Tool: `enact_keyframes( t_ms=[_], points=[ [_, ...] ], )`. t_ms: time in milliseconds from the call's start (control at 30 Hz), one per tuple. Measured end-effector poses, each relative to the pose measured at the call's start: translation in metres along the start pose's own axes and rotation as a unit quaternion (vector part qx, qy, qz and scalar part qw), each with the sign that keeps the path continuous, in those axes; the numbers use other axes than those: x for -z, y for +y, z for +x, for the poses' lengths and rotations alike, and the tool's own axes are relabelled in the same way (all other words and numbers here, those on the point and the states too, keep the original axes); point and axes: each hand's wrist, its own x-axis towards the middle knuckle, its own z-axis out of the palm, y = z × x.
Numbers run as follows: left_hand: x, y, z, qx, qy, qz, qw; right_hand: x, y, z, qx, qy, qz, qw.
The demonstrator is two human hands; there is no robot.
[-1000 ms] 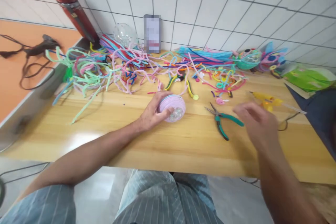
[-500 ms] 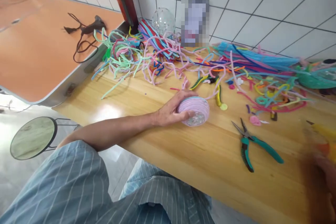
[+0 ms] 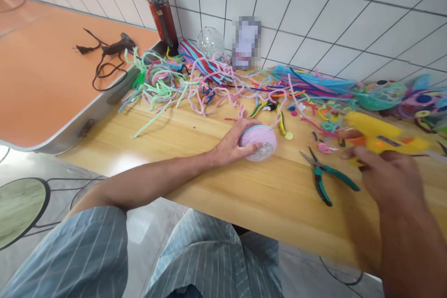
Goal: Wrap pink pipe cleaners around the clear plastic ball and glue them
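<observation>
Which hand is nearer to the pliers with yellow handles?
The left hand: it holds the lilac ball just in front of the yellow-handled pliers, slightly to their left. The right hand is farther, off to their right, holding the yellow glue gun.

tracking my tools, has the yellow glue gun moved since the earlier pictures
Yes: the glue gun has gone up off the table in the right hand, leftward, nearer the teal-handled pliers.
</observation>
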Motion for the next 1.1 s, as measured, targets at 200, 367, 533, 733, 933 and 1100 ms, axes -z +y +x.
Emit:
enact_keyframes(
  t_ms=[200, 367, 533, 733, 933, 1100],
  points=[
    [-0.004, -0.001, 0.002, 0.045, 0.039, -0.036, 0.998, -0.052, -0.030, -0.017, -0.057, -0.144, 0.073, 0.985],
    [-0.005, 0.000, 0.002, 0.041, 0.052, -0.033, 0.997, -0.053, -0.017, -0.013, -0.011, -0.221, 0.023, 0.975],
    [-0.006, 0.000, 0.003, 0.052, 0.047, -0.037, 0.997, -0.045, -0.010, -0.009, 0.010, -0.253, 0.036, 0.967],
    [-0.012, 0.006, 0.004, 0.077, 0.012, -0.037, 0.996, -0.026, -0.004, -0.015, 0.020, -0.204, 0.067, 0.976],
    [-0.023, 0.010, 0.028, 0.072, 0.003, -0.023, 0.997, -0.025, 0.017, -0.016, 0.033, -0.178, 0.065, 0.981],
    [-0.042, -0.002, 0.053, 0.045, 0.007, -0.040, 0.998, -0.033, 0.025, -0.008, 0.050, -0.179, 0.086, 0.979]
  ],
)
